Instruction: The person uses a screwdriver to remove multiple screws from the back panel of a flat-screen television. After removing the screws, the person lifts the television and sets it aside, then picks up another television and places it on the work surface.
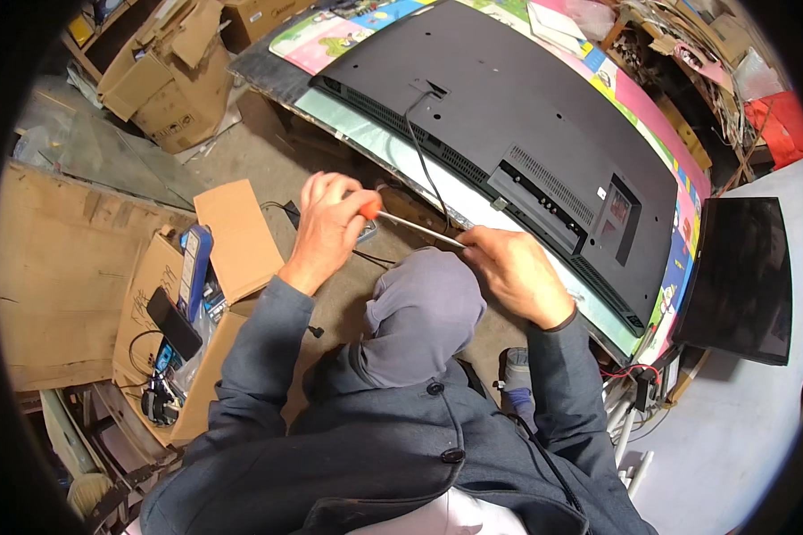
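Observation:
My left hand (328,223) is closed round the orange handle of a screwdriver (415,227). Its long metal shaft slants down to the right, and the fingers of my right hand (525,275) pinch it near the tip, partly hiding that end. Both hands are in front of a large black flat-screen television (509,98), which lies with its back panel up on a table. A black power cord (424,160) comes out of a recess in that panel and hangs over the near edge. Neither hand touches the television.
A patterned cushioned mat (326,45) lies under the television. At lower left stands an open cardboard box (219,374) holding cables, a phone-like black slab and a blue case. Farther back is another carton (174,94). A second dark screen (736,278) leans at right. Cords lie on the floor.

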